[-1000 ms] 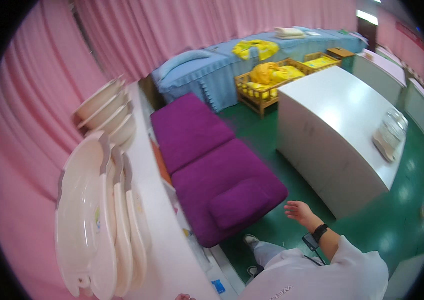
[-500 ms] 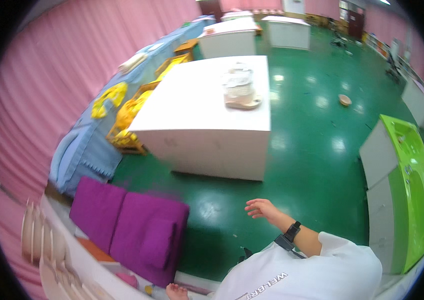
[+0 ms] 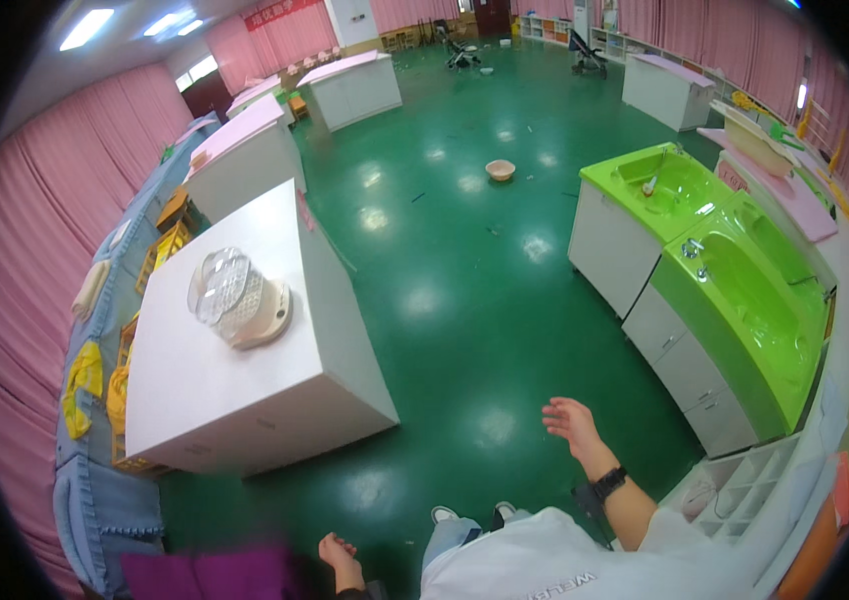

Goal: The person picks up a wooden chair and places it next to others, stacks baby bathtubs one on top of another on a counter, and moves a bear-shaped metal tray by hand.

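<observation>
Over the green floor (image 3: 435,350), my right hand (image 3: 573,424) is held out empty with its fingers apart; a black band sits on the wrist. My left hand (image 3: 339,556) hangs lower, near a purple padded seat (image 3: 210,575); its fingers bend loosely and nothing shows in them. Neither hand touches anything. Closest on the left is a white cabinet table (image 3: 290,395). An appliance that looks like an electric steamer (image 3: 235,300), with clear stacked tiers and a beige base, stands on its top.
To the right are bright green basin units (image 3: 685,250) with taps over white cupboards. A beige bowl (image 3: 501,170) lies on the floor ahead. Farther off are white tables (image 3: 350,90) and strollers (image 3: 460,50). Blue-covered furniture (image 3: 110,500) lines the left, by pink curtains (image 3: 20,290).
My view has turned right and lifted, so the table and steamer now appear farther left and the green basins nearer the middle. More of my left hand shows. The right hand remains empty.
</observation>
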Demonstrator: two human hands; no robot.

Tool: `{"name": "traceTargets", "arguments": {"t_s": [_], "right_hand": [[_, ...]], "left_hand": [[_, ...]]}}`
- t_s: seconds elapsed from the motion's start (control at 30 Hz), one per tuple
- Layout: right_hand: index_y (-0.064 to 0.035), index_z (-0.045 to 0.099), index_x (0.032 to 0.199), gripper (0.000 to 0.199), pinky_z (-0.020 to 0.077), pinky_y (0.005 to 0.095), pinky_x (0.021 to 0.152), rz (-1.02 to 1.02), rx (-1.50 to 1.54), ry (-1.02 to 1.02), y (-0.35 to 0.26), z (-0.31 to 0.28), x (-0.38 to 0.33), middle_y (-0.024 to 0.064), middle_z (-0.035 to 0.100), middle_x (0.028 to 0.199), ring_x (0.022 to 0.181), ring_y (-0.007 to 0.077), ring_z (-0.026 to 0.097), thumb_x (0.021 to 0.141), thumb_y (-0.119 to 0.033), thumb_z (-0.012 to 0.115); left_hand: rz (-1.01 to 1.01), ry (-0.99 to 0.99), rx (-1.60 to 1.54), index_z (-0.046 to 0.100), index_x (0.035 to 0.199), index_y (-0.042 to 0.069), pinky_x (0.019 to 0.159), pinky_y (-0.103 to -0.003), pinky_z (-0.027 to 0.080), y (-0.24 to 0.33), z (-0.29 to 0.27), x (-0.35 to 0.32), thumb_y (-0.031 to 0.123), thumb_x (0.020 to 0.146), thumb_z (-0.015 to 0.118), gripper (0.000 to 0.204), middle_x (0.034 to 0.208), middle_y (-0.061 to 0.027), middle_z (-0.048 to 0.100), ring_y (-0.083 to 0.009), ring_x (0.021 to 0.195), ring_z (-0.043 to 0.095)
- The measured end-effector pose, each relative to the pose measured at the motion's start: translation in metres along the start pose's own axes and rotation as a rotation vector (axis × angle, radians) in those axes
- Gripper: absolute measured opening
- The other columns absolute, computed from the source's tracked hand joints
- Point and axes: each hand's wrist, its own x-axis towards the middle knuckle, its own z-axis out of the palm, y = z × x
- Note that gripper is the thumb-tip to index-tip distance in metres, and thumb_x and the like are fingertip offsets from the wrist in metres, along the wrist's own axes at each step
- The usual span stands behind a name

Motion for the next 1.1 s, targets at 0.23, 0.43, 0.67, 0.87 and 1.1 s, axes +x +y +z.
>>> {"name": "traceTargets", "arguments": {"t_s": [0.23, 0.43, 0.67, 0.87, 1.1], "right_hand": [[-0.0035, 0.054, 0.107, 0.025, 0.0516, 0.0292, 0.064, -0.017, -0.014, 0.166, -0.023, -0.002, 0.075, 0.0103, 0.064, 0.095, 0.076, 0.0188, 0.062, 0.085, -0.015, 0.048], [-0.0033, 0.053, 0.106, 0.024, 0.0509, 0.0287, 0.062, -0.076, -0.193, 0.182, -0.065, 0.074, 0.211, 0.0096, 0.063, 0.094, 0.075, 0.0174, 0.061, 0.085, -0.012, 0.047], [-0.0044, 0.052, 0.107, 0.024, 0.0505, 0.0290, 0.061, -0.112, -0.100, 0.260, -0.150, 0.175, 0.323, 0.0088, 0.062, 0.095, 0.075, 0.0172, 0.061, 0.085, -0.011, 0.046], [-0.0059, 0.052, 0.110, 0.027, 0.0503, 0.0317, 0.067, -0.207, 0.106, 0.401, -0.195, 0.191, 0.416, 0.0093, 0.061, 0.099, 0.080, 0.0198, 0.060, 0.086, -0.018, 0.047], [-0.0082, 0.052, 0.111, 0.031, 0.0496, 0.0346, 0.067, -0.181, 0.239, 0.470, -0.224, 0.187, 0.581, 0.0085, 0.061, 0.100, 0.081, 0.0224, 0.059, 0.085, -0.024, 0.049]], "left_hand": [[0.115, -0.789, 0.586, 0.057, 0.080, 0.004, 0.040, -0.029, 0.041, 0.017, 0.272, 0.018, 0.016, 0.082, 0.058, 0.012, 0.059, -0.0029, 0.050, -0.0138, 0.044, 0.047], [0.129, -1.083, 0.825, 0.058, 0.080, 0.003, 0.040, -0.029, 0.043, 0.048, 0.490, 0.066, 0.019, 0.081, 0.059, 0.016, 0.063, -0.0048, 0.055, -0.0147, 0.046, 0.052], [-0.089, -1.034, 0.347, 0.055, 0.084, 0.006, 0.046, -0.029, 0.046, 0.162, 0.677, 0.081, 0.017, 0.083, 0.056, 0.011, 0.070, -0.0042, 0.056, -0.0162, 0.052, 0.055], [-0.026, -1.042, 0.160, 0.057, 0.091, 0.007, 0.050, -0.028, 0.047, 0.256, 0.776, 0.121, 0.018, 0.086, 0.054, 0.013, 0.080, -0.0057, 0.060, -0.0155, 0.059, 0.057], [0.069, -1.000, 0.239, 0.055, 0.093, 0.008, 0.055, -0.030, 0.049, 0.319, 0.900, 0.210, 0.020, 0.088, 0.053, 0.014, 0.085, -0.0060, 0.061, -0.0161, 0.064, 0.058]]}}
